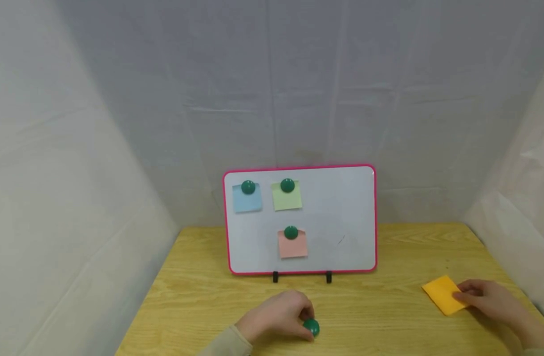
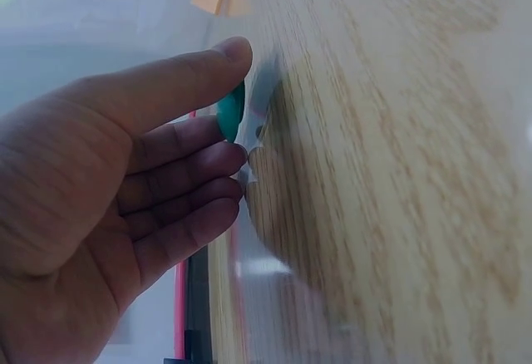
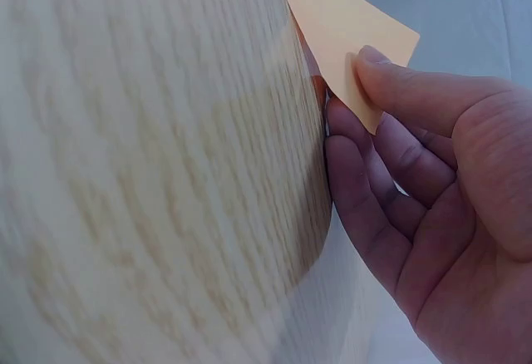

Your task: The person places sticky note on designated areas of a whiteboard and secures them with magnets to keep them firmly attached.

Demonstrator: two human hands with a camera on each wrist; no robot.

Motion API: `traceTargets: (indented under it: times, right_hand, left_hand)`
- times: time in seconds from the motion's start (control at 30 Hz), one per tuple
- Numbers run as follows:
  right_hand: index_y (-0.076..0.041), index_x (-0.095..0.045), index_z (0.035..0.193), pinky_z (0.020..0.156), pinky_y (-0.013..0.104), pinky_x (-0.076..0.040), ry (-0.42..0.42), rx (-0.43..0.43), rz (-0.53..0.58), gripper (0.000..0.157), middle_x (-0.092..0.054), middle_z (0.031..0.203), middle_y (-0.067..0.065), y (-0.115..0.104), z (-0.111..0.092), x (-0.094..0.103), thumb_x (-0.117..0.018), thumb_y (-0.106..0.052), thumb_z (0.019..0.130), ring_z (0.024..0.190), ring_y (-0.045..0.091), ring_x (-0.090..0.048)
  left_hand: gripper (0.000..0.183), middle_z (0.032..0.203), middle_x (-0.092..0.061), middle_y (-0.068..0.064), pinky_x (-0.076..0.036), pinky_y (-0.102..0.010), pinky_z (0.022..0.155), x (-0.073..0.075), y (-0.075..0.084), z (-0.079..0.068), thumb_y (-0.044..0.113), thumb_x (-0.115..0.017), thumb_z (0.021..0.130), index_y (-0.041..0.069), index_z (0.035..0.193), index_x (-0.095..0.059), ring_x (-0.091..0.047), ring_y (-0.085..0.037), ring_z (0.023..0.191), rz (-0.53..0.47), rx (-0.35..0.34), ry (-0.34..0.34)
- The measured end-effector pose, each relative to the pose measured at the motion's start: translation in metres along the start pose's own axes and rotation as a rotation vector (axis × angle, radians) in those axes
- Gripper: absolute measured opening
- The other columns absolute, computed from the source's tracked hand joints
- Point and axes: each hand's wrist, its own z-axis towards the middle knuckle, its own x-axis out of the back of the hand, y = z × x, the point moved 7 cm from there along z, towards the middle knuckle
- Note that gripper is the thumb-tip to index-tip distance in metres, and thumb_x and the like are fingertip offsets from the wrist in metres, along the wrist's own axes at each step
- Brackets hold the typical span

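Observation:
Between thumb and fingers, my left hand (image 1: 283,313) pinches a round green magnet (image 1: 311,327) low over the front middle of the table. The left wrist view shows that magnet (image 2: 231,113) edge-on, with the other fingers loosely bent beside it. At the right side my right hand (image 1: 492,301) pinches an orange sticky note (image 1: 443,295) by its near right corner. In the right wrist view the thumb lies on top of the note (image 3: 349,40), which bends a little, and the fingers are under it.
Behind the hands a pink-framed whiteboard (image 1: 334,212) stands on small black feet (image 1: 329,277). Green magnets hold a blue note (image 1: 247,201), a yellow-green note (image 1: 287,200) and a pink note (image 1: 293,246) on it. White sheeting (image 1: 298,99) surrounds the wooden table (image 1: 187,296).

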Motion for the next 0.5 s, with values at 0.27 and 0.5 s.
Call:
traceTargets:
  times: [0.27,0.5]
  right_hand:
    - [0.008,-0.069,0.125,0.078,0.031,-0.055,-0.009,0.01,0.034,0.056,-0.078,0.11,0.012,-0.004,0.003,-0.003,-0.07,-0.044,0.104,0.099,0.024,-0.071]
    - [0.016,-0.063,0.13,0.078,0.025,-0.057,-0.052,-0.009,0.174,0.059,-0.077,0.114,0.015,-0.01,0.006,-0.011,-0.068,-0.039,0.107,0.097,0.013,-0.071]
  left_hand:
    - [0.023,0.087,-0.065,0.02,-0.051,-0.014,0.075,0.001,-0.004,0.001,0.032,-0.092,0.087,0.018,0.101,-0.079,-0.06,0.005,0.082,-0.018,-0.025,0.016]
    - [0.025,0.087,-0.065,0.02,-0.051,-0.013,0.074,0.0,-0.009,0.006,0.032,-0.092,0.087,0.016,0.101,-0.079,-0.06,0.006,0.081,-0.014,-0.043,0.023]
